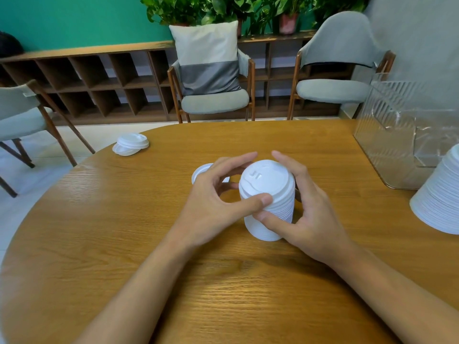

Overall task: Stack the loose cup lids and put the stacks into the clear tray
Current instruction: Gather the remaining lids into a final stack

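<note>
- The left hand point(211, 194) and right hand point(305, 209) both curl round the lid stack point(269, 202), making it neat.
- Next, probably: lift it to the clear tray point(397, 135) at two o'clock.

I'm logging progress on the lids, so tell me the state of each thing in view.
Held stack, upright, gripped from both sides.
Left hand, grips the held stack.
Right hand, grips the held stack.
Single lid, loose behind the left hand.
Two far lids, loose, one overlapping the other.
Tall stack, standing outside the tray.
Clear tray, no lids visible inside.
</note>
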Action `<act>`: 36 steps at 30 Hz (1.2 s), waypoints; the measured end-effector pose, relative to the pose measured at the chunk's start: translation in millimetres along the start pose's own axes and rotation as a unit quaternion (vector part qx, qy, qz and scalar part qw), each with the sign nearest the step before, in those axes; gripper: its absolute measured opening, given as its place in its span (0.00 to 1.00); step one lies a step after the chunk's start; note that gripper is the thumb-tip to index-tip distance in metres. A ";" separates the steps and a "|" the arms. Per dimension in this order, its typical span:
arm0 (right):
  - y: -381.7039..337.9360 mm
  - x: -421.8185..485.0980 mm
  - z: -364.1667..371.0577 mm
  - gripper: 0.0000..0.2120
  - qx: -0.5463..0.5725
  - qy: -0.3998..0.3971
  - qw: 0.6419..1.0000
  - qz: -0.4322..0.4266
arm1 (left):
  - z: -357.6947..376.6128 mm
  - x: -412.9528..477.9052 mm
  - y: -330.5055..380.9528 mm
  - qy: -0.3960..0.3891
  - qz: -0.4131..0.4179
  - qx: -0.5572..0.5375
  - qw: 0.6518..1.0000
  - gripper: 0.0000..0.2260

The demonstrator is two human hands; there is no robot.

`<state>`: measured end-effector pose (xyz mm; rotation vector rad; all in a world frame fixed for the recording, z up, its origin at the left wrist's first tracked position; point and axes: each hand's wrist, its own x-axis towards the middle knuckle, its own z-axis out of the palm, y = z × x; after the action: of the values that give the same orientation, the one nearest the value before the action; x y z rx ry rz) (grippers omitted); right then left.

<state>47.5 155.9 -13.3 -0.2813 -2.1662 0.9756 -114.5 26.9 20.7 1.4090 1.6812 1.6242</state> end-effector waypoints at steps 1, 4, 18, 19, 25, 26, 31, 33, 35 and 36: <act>-0.1 0.2 0.1 0.41 -0.002 0.001 1.000 -0.002 | 2.2 -0.6 -0.3 0.008 0.006 0.005 1.000 0.29; -0.7 1.2 -0.9 0.39 -0.008 -0.005 1.000 -0.020 | 7.1 -1.9 -1.5 0.036 0.023 0.021 0.999 0.27; -0.8 1.5 -1.1 0.33 -0.012 -0.005 1.000 0.000 | -7.0 2.8 -11.4 -0.003 0.048 0.102 0.994 0.22; -0.9 1.9 -1.2 0.33 -0.015 -0.005 1.000 -0.001 | -11.7 3.6 -12.8 0.008 0.051 0.110 0.993 0.20; -0.2 2.4 -4.6 0.33 -0.019 0.010 1.000 0.007 | -39.4 9.5 -39.5 0.067 0.034 0.389 0.918 0.15; -0.5 2.7 -5.0 0.33 -0.019 0.010 1.000 0.008 | -41.0 9.2 -42.3 0.049 0.021 0.422 0.905 0.14; 0.1 2.4 -5.3 0.33 -0.015 0.005 1.000 0.010 | -40.2 10.2 -45.6 0.030 0.029 0.463 0.886 0.10; 0.9 2.1 -5.6 0.33 -0.015 0.004 1.000 0.013 | -38.5 11.4 -45.7 0.033 0.029 0.456 0.889 0.11; 0.8 2.0 -6.1 0.33 -0.014 0.004 1.000 0.015 | -36.6 11.0 -45.5 0.029 0.026 0.446 0.894 0.14; 0.9 1.9 -6.2 0.33 -0.014 0.003 1.000 0.015 | -35.5 10.8 -45.3 0.024 0.022 0.447 0.894 0.17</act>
<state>50.4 160.9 -10.2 -0.3291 -2.1770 0.9609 -165.3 27.1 -8.4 1.7862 2.6083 0.8810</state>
